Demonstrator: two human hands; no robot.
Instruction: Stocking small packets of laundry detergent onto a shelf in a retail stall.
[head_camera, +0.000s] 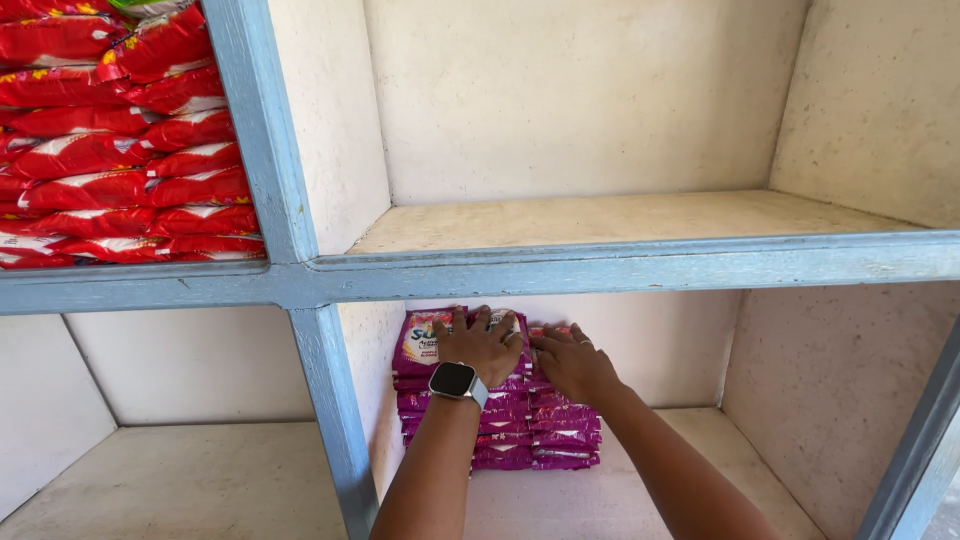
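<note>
My left hand (484, 345) flat on purple sachets (520, 430), right hand (572, 362) spread beside it, probably pressing, low shelf (620, 500)

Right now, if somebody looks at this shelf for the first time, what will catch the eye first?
Most striking is the tall pile of glossy red plastic packets filling the upper left compartment. Next come the two hands, left hand with a dark square wristwatch and right hand, both pressed flat on the stack of purple sachets in the lower middle compartment. The pale blue wooden shelf frame divides everything.
</note>
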